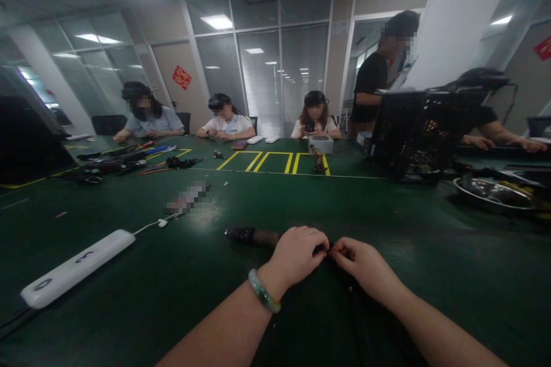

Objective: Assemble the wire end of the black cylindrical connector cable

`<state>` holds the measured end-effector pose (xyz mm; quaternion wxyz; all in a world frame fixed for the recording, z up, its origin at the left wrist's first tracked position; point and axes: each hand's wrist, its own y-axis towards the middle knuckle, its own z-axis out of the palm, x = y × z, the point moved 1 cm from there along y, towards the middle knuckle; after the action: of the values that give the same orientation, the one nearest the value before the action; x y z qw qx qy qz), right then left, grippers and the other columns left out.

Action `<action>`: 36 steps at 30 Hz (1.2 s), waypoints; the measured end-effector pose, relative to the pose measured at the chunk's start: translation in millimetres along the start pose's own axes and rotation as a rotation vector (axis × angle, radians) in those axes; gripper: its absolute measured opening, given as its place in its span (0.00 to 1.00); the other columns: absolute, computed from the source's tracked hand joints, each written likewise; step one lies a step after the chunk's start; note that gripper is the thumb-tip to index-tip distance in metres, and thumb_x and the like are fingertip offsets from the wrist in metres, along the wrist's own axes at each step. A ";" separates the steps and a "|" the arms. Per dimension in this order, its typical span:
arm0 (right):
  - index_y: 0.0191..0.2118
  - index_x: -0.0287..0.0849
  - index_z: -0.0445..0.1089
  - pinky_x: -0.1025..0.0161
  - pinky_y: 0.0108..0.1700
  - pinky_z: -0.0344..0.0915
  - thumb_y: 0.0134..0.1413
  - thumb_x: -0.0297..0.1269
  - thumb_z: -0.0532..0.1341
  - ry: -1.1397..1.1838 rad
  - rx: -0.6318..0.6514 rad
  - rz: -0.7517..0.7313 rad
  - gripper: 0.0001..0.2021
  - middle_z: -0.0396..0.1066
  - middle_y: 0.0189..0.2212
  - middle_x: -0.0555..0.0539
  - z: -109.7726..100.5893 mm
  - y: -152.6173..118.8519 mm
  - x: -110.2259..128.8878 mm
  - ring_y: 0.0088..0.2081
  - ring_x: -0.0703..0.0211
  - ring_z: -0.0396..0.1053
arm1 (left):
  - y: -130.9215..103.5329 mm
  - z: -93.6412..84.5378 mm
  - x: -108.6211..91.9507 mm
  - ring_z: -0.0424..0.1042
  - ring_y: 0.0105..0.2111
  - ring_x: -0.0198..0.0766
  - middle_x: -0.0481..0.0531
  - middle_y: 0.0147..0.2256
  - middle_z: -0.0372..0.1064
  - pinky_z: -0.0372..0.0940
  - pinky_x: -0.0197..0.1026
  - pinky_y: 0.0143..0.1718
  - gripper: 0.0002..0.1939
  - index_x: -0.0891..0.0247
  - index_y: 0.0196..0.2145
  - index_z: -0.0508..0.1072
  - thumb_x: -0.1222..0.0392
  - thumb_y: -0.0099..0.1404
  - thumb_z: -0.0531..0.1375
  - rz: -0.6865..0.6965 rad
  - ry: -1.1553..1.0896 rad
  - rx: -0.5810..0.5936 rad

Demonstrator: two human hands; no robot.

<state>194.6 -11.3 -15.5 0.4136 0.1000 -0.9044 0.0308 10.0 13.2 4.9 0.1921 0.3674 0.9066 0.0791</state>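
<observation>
Green tabletop bears a dark tool, partly hidden behind left fingers.

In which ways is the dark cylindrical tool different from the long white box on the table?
The dark tool is black and brownish, while the white box is pale with dark marks. The tool lies nearly level across the view; the box slants. The left hand hides part of the tool, whereas no hand touches the box. Both are elongated and rest on the green table.
</observation>
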 end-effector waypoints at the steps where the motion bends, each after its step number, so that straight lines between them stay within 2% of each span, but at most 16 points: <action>1: 0.34 0.44 0.72 0.66 0.31 0.59 0.58 0.40 0.56 0.007 0.004 -0.001 0.09 0.74 0.29 0.51 -0.2 0.1 0.0 0.31 0.59 0.71 | -0.3 -0.5 -0.4 0.68 0.42 0.40 0.46 0.40 0.71 0.60 0.43 0.45 0.05 0.57 0.39 0.71 0.62 0.64 0.60 0.003 -0.001 -0.003; 6: 0.35 0.44 0.72 0.66 0.32 0.61 0.58 0.41 0.56 0.024 0.016 0.004 0.09 0.75 0.30 0.51 -0.1 1.1 -3.3 0.32 0.58 0.71 | -2.0 -2.5 -2.6 0.68 0.42 0.43 0.49 0.40 0.71 0.61 0.45 0.46 0.10 0.59 0.41 0.70 0.56 0.62 0.62 -0.028 0.012 -0.012; 14: 0.35 0.45 0.72 0.66 0.32 0.61 0.58 0.40 0.56 0.017 0.013 0.010 0.09 0.74 0.30 0.51 -0.8 1.2 -2.6 0.31 0.59 0.71 | -1.6 -0.2 0.2 0.69 0.42 0.38 0.46 0.41 0.71 0.61 0.44 0.46 0.05 0.58 0.39 0.71 0.58 0.65 0.60 -0.026 -0.016 -0.032; 21: 0.33 0.44 0.71 0.66 0.30 0.59 0.58 0.40 0.56 -0.006 -0.003 0.005 0.08 0.74 0.28 0.52 -0.6 2.0 -1.5 0.30 0.60 0.70 | 0.1 4.2 1.3 0.69 0.41 0.41 0.48 0.39 0.71 0.62 0.44 0.44 0.09 0.58 0.41 0.70 0.56 0.64 0.61 -0.060 0.023 -0.015; 27: 0.34 0.45 0.71 0.66 0.31 0.59 0.58 0.40 0.56 -0.020 -0.032 0.004 0.08 0.74 0.29 0.52 0.0 4.8 -4.4 0.31 0.59 0.70 | 0.4 4.2 2.0 0.69 0.41 0.40 0.47 0.39 0.71 0.61 0.44 0.44 0.05 0.59 0.39 0.70 0.60 0.64 0.60 -0.028 -0.004 -0.044; 36: 0.35 0.45 0.71 0.66 0.31 0.61 0.59 0.40 0.56 0.025 0.008 0.014 0.09 0.74 0.30 0.52 -1.6 2.2 -3.1 0.31 0.59 0.71 | 1.1 5.4 4.8 0.69 0.41 0.41 0.47 0.39 0.71 0.61 0.45 0.44 0.07 0.58 0.40 0.70 0.59 0.64 0.61 -0.044 -0.028 -0.065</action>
<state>197.3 -8.4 -16.7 0.4244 0.0948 -0.8997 0.0386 9.8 17.3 -1.1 0.2183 0.3418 0.9087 0.0993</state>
